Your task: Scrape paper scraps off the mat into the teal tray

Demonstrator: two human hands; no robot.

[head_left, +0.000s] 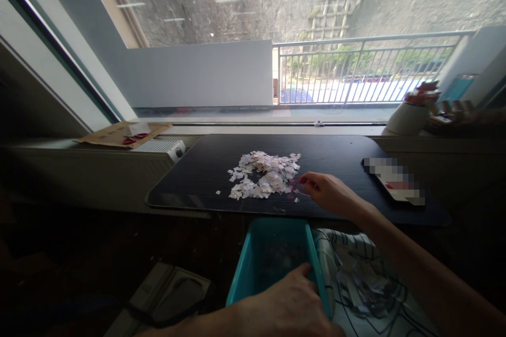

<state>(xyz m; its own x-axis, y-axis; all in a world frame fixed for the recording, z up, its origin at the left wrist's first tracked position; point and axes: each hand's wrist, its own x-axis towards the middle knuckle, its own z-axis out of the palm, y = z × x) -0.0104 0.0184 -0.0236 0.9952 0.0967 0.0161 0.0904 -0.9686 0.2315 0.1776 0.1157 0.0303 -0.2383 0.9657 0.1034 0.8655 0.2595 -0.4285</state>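
A loose pile of small cut white paper pieces [272,181] lies on the dark tabletop [332,152]. My right hand [322,187] is at the pile's right edge, its fingers pinched together around a thin, translucent purplish piece [294,185] that touches the scraps. Something red shows at the fingertips; I cannot make out what it is. Below the table's front edge stands a teal plastic bin [240,274] with dim scraps inside. My left hand [290,300] is closed over its right side, with most of the fingers hidden.
A pixelated phone-like object [395,181] lies on the table's right. Red-handled scissors [134,138] rest on brown paper on the left sill, beside a white heater [162,148]. A patterned cloth bag [328,242] holding paper strips stands right of the bin. A white vase [407,118] stands by the window.
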